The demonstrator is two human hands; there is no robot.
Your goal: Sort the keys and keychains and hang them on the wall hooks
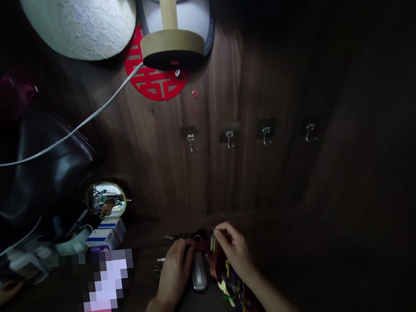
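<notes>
My left hand [174, 270] is closed, its fingertips against a dark red band-like piece [202, 246] that lies between my hands. My right hand [237, 250] is pinched at the upper edge of the same bundle, near a small yellowish strip [213, 242]. What its fingertips grip is too dark to name. Beside my left thumb rests a smooth grey oval object [199, 273] on the dark table [303, 265]. Under my right wrist spreads a tangle of yellow, green, blue and red ribbon-like bits [234, 293]. Small dark items lie left of my left hand.
A round mirror [106, 201], small boxes [106, 235] and a pale cup [75, 242] crowd the left side. Overhead hangs a round lamp base [173, 47] with a white cable [101, 110]. Several metal hooks [230, 137] line the wooden wall. Another person's hand [4, 294] shows far left.
</notes>
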